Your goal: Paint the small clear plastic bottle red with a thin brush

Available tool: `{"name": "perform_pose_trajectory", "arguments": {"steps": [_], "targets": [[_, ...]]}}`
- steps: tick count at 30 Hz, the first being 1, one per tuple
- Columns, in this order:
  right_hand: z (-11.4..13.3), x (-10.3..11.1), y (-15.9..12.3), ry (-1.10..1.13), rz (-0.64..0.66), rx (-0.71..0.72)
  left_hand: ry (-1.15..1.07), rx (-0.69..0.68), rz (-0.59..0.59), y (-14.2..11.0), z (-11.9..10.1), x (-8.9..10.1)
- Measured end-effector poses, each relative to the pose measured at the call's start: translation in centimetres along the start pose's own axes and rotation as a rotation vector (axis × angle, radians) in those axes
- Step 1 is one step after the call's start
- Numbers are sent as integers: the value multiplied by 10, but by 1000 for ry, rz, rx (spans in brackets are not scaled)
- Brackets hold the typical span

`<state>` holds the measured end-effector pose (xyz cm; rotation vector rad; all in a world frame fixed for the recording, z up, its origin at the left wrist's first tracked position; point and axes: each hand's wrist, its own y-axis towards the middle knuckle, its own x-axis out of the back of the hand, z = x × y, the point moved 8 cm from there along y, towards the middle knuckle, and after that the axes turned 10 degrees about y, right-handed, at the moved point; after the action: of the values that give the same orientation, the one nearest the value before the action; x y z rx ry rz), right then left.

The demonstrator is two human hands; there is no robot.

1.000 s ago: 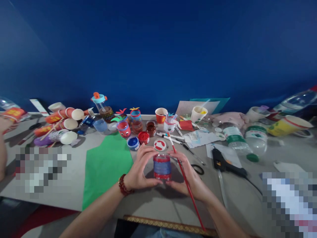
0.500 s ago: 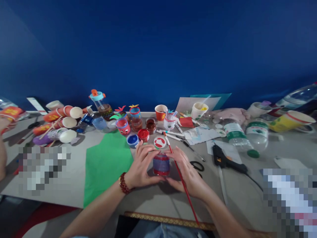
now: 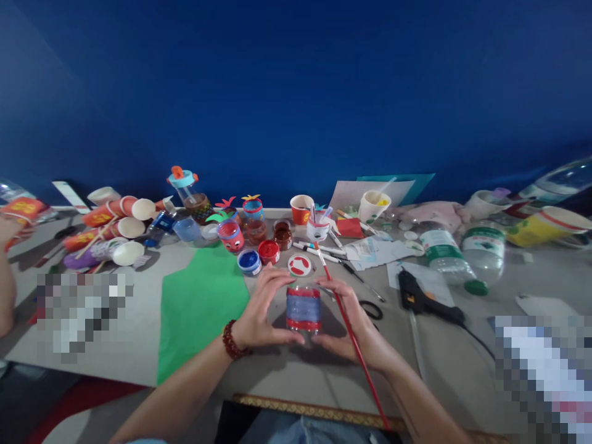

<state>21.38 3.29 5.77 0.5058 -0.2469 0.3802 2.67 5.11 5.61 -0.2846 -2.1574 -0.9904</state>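
Between both hands is a small clear plastic cup (image 3: pixel 303 308), painted blue with red bands at its two ends. My left hand (image 3: pixel 266 308) holds it with the fingertips at its far end and the thumb at its near end. My right hand (image 3: pixel 356 327) grips its other side the same way. A red paintbrush (image 3: pixel 356 348) slants across my right hand, its bristles pointing away from me. Just beyond the cup lies a white lid smeared with red paint (image 3: pixel 300 265). Open pots of blue paint (image 3: pixel 249 262) and red paint (image 3: pixel 269 251) stand beyond my left hand.
Green paper (image 3: pixel 198 320) lies left of my left arm. Scissors (image 3: pixel 371 309) and a black glue gun (image 3: pixel 428 299) are at the right. Decorated cups (image 3: pixel 230 237), paper cups (image 3: pixel 301 209) and plastic bottles (image 3: pixel 439 250) line the back. Another person's arm (image 3: pixel 7 277) is at far left.
My hands have turned the cup a little and moved slightly apart, showing more of its painted side. The paintbrush has shifted slightly right with my right hand.
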Motion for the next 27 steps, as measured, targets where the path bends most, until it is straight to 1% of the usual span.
{"name": "perform_pose_trajectory", "arguments": {"steps": [5,8,13,18,23,27], "targets": [[-2,-7,-3,-103,68,7,109,-36,-6,-1,-5,-3],[-3,-10,-5,-181,91,53,126,-50,-13,0,-8,-4],[-1,-6,-4,-221,43,88,168,-55,-17,-1,-10,-4],[4,-4,-4,-215,11,105,129,-75,-16,-3,-8,-5],[0,-3,-4,-204,2,79,132,-95,-7,-2,-8,-4],[-2,-3,-3,-169,-2,103,149,-96,10,-2,-5,-6]]}}
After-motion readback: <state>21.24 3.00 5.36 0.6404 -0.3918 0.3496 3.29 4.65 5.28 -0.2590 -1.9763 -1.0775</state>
